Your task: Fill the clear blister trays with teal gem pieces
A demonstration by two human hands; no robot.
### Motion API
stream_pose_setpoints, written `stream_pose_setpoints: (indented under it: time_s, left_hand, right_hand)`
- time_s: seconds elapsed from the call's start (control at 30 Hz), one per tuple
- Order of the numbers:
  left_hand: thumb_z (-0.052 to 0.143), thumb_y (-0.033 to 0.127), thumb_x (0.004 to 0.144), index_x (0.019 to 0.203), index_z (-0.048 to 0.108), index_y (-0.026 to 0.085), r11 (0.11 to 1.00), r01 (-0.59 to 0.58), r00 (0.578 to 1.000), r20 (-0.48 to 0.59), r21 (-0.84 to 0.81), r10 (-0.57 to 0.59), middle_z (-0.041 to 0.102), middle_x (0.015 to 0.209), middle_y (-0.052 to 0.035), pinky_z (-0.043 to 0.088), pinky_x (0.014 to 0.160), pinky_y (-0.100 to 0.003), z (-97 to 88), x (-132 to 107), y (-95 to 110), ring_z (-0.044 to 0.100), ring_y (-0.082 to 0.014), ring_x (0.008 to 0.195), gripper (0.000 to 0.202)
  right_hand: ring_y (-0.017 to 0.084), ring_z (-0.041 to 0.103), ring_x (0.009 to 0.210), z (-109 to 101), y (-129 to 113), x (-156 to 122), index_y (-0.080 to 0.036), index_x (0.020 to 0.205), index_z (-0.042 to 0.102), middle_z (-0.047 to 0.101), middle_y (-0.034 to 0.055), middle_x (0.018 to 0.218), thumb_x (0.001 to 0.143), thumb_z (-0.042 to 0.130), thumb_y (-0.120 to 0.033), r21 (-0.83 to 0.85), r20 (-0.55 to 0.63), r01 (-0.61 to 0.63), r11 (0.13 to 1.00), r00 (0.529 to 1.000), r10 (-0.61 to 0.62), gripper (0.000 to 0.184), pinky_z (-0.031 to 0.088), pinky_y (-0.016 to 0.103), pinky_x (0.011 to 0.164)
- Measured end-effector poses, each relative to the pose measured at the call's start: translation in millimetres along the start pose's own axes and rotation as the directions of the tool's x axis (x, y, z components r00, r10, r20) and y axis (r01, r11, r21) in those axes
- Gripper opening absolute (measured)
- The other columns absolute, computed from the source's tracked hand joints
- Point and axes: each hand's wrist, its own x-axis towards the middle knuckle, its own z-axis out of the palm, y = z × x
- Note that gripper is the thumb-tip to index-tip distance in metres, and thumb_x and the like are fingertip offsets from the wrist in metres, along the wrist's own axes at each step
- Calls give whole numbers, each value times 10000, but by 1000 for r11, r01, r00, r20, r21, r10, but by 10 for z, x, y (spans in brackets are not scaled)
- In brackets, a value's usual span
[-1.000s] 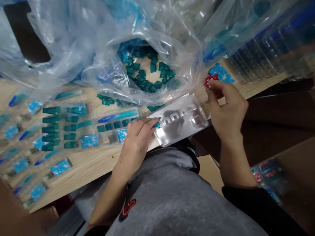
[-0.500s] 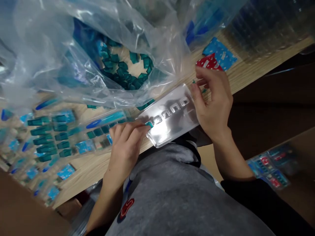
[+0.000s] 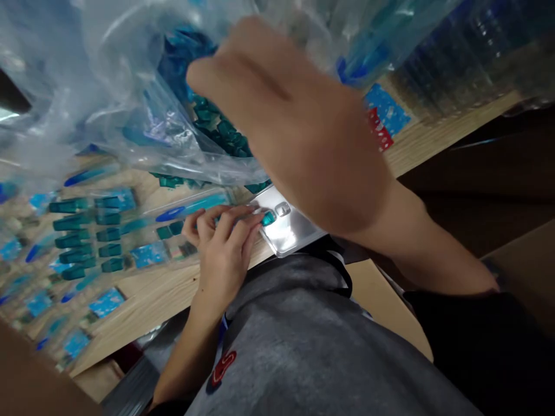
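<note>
Prob. packing workshop: bagged parts (image 3: 225,137), trays (image 3: 287,236)

The plastic tray (image 3: 287,236) lies at the table (image 3: 147,300) edge, bag (image 3: 130,115) behind, packed trays (image 3: 173,221) left.

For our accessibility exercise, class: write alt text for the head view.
A left hand holds a teal piece on a clear tray at the table edge. The blurred right hand hovers in front of a bag of teal pieces.
</note>
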Motion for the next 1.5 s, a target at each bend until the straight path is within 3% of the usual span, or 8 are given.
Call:
stream_pose_setpoints:
  time_s: [0.13, 0.3, 0.63, 0.8, 0.97, 1.13, 1.3, 1.5]
  left_hand:
    - [614, 198, 924, 1122, 647, 312, 999, -27, 997, -76, 19, 28, 685, 1129, -48, 284, 1010, -506, 25, -26, 46, 518, -278, 1092, 231]
    - [581, 151, 932, 1151, 601, 228, 1000, 2, 989, -145, -20, -5, 645, 1169, -91, 366, 1004, -451, -48, -133, 82, 519, -255, 1108, 233]
    - [530, 140, 963, 1136, 598, 209, 977, -33, 983, -184, -212, -7, 636, 1147, -67, 441, 990, -357, -227, -138, -7, 560, -193, 1111, 198]
    - [546, 175, 963, 1124, 630, 240, 939, 24, 970, -219, -344, -105, 664, 1144, -27, 484, 953, -326, -323, -104, -49, 603, -164, 1101, 192]
    - [562, 199, 960, 1101, 666, 262, 828, 91, 893, -324, -553, -314, 691, 1073, -1, 522, 918, -293, -384, 37, -9, 644, -137, 1040, 187]
    - [562, 215, 967, 1188, 653, 281, 786, 29, 875, -365, -617, -319, 662, 1094, -5, 568, 822, -254, -441, 276, 103, 659, -102, 907, 248]
    - [640, 172, 914, 1280, 607, 307, 879, -98, 952, -301, -467, -53, 628, 1123, -10, 555, 876, -275, -542, 411, 151, 630, -116, 943, 391]
    - [662, 132, 890, 1164, 644, 256, 872, -96, 956, -288, -480, -53, 647, 1010, -6, 551, 854, -259, -494, 354, 197, 634, -123, 950, 301]
  right_hand:
    - [327, 537, 1326, 402, -117, 363, -143, 1018, 717, 579, 79, 1400, 893, 456, 60, -427, 334, 74, 901, 939, 82, 353, 452, 422, 1095]
    - [462, 472, 1344, 629, 168, 565, -179, 1429, 502, 370, 238, 1548, 879, 483, 12, -549, 516, 172, 818, 839, 171, 582, 492, 624, 986]
    - [286, 624, 1087, 680, 450, 669, -92, 1138, 645, 639, 193, 1177, 857, 457, 11, -502, 482, 277, 819, 876, -1, 353, 474, 392, 926]
    - [160, 616, 853, 581, 273, 552, -152, 1112, 624, 634, 68, 1021, 885, 544, -97, 231, 250, -42, 972, 968, -18, 247, 509, 284, 722]
    - [87, 568, 696, 483, 135, 185, -172, 934, 567, 577, -5, 762, 899, 528, -97, 819, 444, -487, 303, 873, 204, 92, 440, 168, 513]
    - [80, 574, 662, 351, 173, -163, -162, 964, 652, 641, 6, 780, 837, 611, -136, 807, 578, -585, 84, 811, 94, 135, 415, 151, 461]
    - [65, 525, 603, 273, 176, -430, -165, 1035, 727, 621, -19, 703, 844, 615, -208, 829, 516, -496, 258, 857, -12, 225, 396, 145, 452]
    - [65, 513, 635, 171, 182, -582, -201, 1164, 698, 685, 10, 991, 887, 557, -230, 717, 459, -406, 567, 887, 54, 312, 448, 191, 525]
